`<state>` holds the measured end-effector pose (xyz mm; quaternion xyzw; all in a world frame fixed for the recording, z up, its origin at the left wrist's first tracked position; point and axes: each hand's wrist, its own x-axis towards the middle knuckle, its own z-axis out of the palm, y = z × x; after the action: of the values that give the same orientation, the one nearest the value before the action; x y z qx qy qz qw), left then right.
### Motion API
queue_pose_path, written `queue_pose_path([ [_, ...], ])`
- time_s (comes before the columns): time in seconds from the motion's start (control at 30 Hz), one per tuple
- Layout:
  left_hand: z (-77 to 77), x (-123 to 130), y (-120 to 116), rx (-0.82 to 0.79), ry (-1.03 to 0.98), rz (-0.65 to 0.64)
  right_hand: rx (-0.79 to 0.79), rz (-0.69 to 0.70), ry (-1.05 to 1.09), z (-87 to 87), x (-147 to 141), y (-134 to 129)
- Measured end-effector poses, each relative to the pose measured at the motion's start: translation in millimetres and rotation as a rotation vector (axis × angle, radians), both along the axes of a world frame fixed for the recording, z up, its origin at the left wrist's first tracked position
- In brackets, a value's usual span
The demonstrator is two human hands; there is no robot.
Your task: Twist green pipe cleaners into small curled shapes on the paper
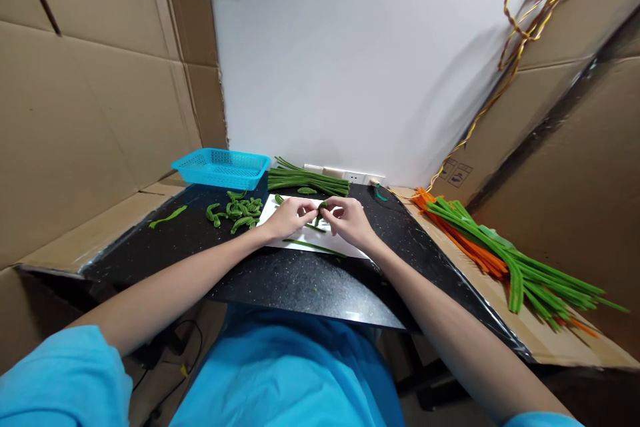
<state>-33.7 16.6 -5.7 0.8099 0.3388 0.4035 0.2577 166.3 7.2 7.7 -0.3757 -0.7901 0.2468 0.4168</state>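
Over a white sheet (300,249), my left hand (291,217) and my right hand (349,220) meet, each closed in a pinch on a small dark green fuzzy piece (323,207) between them. A short end of the piece hangs below the fingertips. On the sheet under and in front of my hands lie green fuzzy stems, one long stem (315,247) near the front edge. Left of the sheet sits a pile of bent green pieces (243,211). Behind the sheet rests a bundle of straight dark green stems (307,180).
A blue basket (220,170) stands at the back left. A light green strip (168,216) lies on the black table (300,287). Bright green stems (530,270) and orange stems (467,247) lie on cardboard at right. Sockets (354,177) and twisted cable (473,127) are behind.
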Motion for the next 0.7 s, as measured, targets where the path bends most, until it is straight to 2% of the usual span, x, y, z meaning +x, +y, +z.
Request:
queue_pose_path([
  [0.17, -1.5, 0.7, -1.6, 0.102, 0.05, 0.088, 0.043, -0.036, -0.037, -0.6, -3.6, -3.3],
  [0.4, -7.0, 3.4, -0.6, 0.053, 0.057, 0.061, 0.045, -0.005, -0.075, -5.6, -3.5, 1.6],
  [0.57, -6.9, 4.5, -0.6, 0.083, 0.083, 0.102, 0.106, -0.04, -0.07, -7.4, -3.6, 1.6],
  [0.63, -4.7, 4.6, -1.9, 0.022, 0.048, 0.056, 0.136, -0.044, -0.062, -8.2, -3.3, 1.9],
  [0.7, -1.9, 4.7, -3.5, -0.135, -0.028, -0.062, 0.15, -0.043, -0.034, -8.1, -3.0, 2.1],
])
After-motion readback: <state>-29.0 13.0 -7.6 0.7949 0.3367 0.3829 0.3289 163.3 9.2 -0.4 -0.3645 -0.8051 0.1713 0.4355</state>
